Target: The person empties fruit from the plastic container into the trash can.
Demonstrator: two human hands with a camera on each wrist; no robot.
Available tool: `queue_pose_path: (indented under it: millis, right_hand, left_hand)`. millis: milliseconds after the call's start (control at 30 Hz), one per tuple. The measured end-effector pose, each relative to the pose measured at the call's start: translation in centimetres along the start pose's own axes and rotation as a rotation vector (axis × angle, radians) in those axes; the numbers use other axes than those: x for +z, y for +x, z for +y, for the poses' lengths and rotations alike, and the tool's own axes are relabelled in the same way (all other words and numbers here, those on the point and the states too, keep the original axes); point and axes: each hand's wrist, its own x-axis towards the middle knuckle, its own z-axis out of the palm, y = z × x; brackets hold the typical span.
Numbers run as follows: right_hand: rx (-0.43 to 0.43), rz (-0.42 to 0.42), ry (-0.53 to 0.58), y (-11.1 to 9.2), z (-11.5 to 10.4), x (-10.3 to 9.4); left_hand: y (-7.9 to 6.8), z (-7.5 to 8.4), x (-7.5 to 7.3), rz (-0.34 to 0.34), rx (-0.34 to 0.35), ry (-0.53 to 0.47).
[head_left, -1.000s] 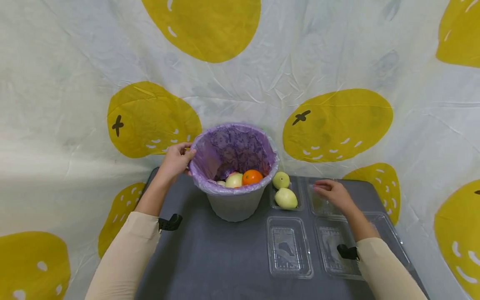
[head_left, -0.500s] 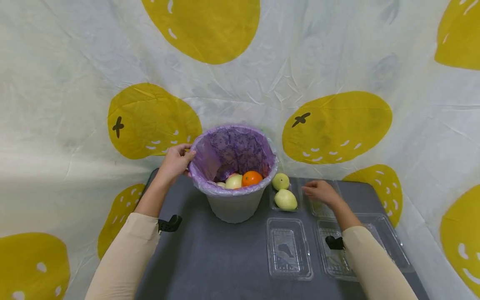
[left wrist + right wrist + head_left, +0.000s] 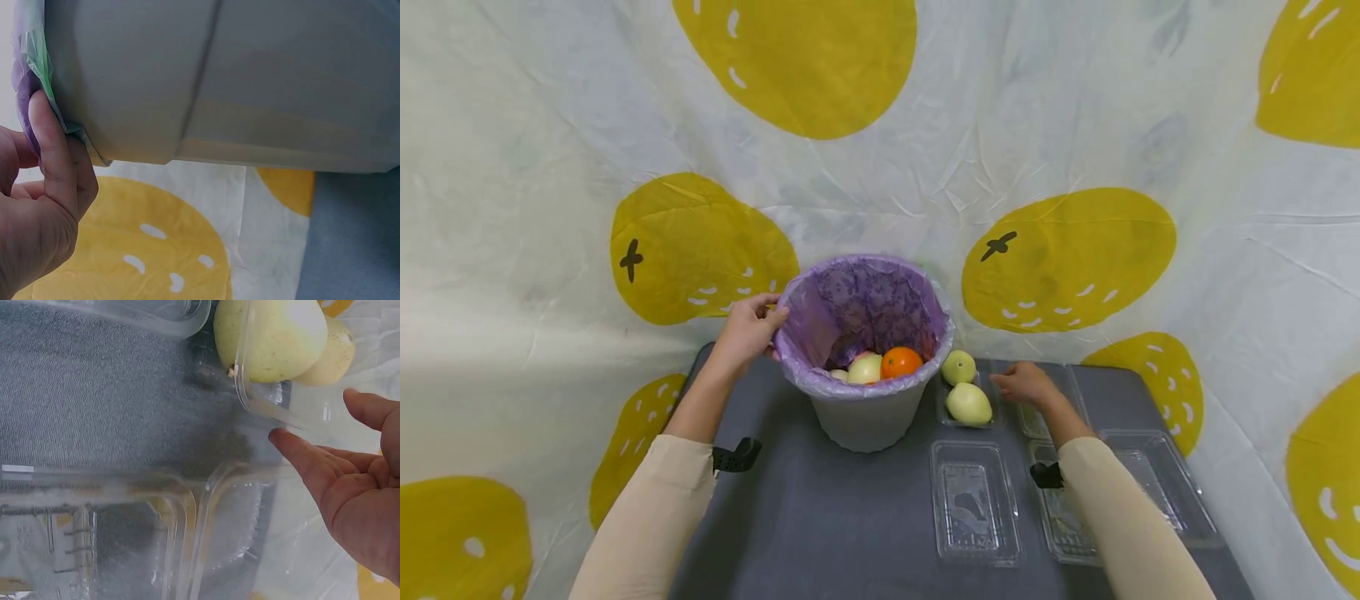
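Observation:
My left hand (image 3: 748,329) grips the rim of a white bin (image 3: 868,421) lined with a purple plastic bag (image 3: 865,283). In the left wrist view its fingers curl over the bag's folded edge. Inside the bin lie an orange (image 3: 900,362), a pale fruit (image 3: 865,368) and others partly hidden. To the bin's right, two pale green fruits, a rounder one (image 3: 958,367) and a pear-like one (image 3: 968,404), sit in a clear plastic tray (image 3: 242,381). Just right of that tray hovers my right hand (image 3: 1028,385), holding nothing; in the right wrist view thumb and fingers are apart.
More clear plastic trays stand on the dark grey table: one in front (image 3: 976,504), one under the right hand (image 3: 1034,425), one partly behind the right forearm (image 3: 1063,533), and a larger one (image 3: 1168,492) at right. A lemon-print cloth (image 3: 880,208) hangs behind.
My right hand has moved left from over the back right tray towards the tray with the two fruits. The left hand stays on the bin's rim. The head view has shifted slightly.

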Motion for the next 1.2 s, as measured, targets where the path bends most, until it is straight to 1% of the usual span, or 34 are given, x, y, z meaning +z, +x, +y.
queue_pose_path:
  millis: [133, 300, 467, 533, 633, 700, 800, 867, 1033, 1200]
  right_hand:
    - [0.010, 0.016, -0.017, 0.6, -0.2, 0.3]
    - [0.026, 0.042, -0.027, 1.3, 0.3, 0.8]
    - [0.055, 0.064, 0.002, 2.0, 0.8, 1.3]
    - [0.058, 0.074, 0.007, 2.5, 1.1, 1.5]
    - [0.047, 0.079, -0.025, 2.8, 1.5, 1.6]
    - [0.042, 0.078, -0.022, 2.9, 1.6, 1.8]
    - [0.040, 0.066, 0.030, 3.0, 1.8, 2.1]
    - [0.049, 0.073, 0.106, 3.1, 1.8, 2.2]
    - [0.042, 0.094, 0.239, 3.1, 1.9, 2.2]
    - [-0.019, 0.077, 0.309, 2.5, 1.3, 2.0]
  left_hand:
    - [0.0, -0.1, 0.0, 0.004, 0.007, -0.007]
    - [0.1, -0.2, 0.1, 0.000, 0.013, -0.010]
    - [0.2, -0.3, 0.0, 0.001, 0.009, -0.006]
    - [0.2, -0.3, 0.0, 0.003, 0.011, -0.004]
    - [0.0, -0.1, 0.0, 0.004, 0.012, 0.006]
    - [-0.1, 0.0, 0.1, 0.004, 0.010, 0.007]
    - [-0.2, 0.1, 0.2, -0.002, 0.003, 0.007]
    - [-0.2, 0.1, 0.3, 0.000, -0.003, 0.000]
    - [-0.1, 0.1, 0.3, 0.001, -0.013, -0.006]
    - [0.0, 0.0, 0.1, 0.002, -0.009, -0.011]
